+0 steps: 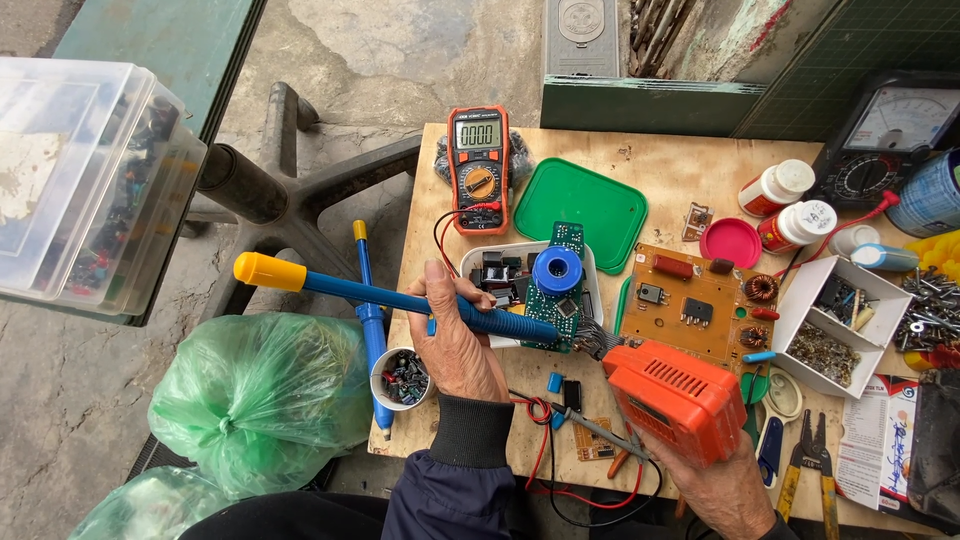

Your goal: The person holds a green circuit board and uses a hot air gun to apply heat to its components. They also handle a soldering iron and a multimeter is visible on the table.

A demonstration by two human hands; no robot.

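My left hand (455,335) grips a blue desoldering pump (400,297) with a yellow plunger cap, its tip reaching a small green circuit board (562,295). My right hand (722,487) holds an orange soldering gun (672,393), its tip meeting the same green board's lower right edge. The board leans over a white tray (590,268) of parts, with a blue solder spool (557,270) on it. A brown circuit board (695,300) lies just to the right.
On the wooden table: an orange multimeter (478,165), green lid (582,200), pink lid (731,242), two white bottles (790,205), white box of parts (838,325), analog meter (890,135), cutters (810,465). A cup of components (404,377) and green bags (255,395) sit left.
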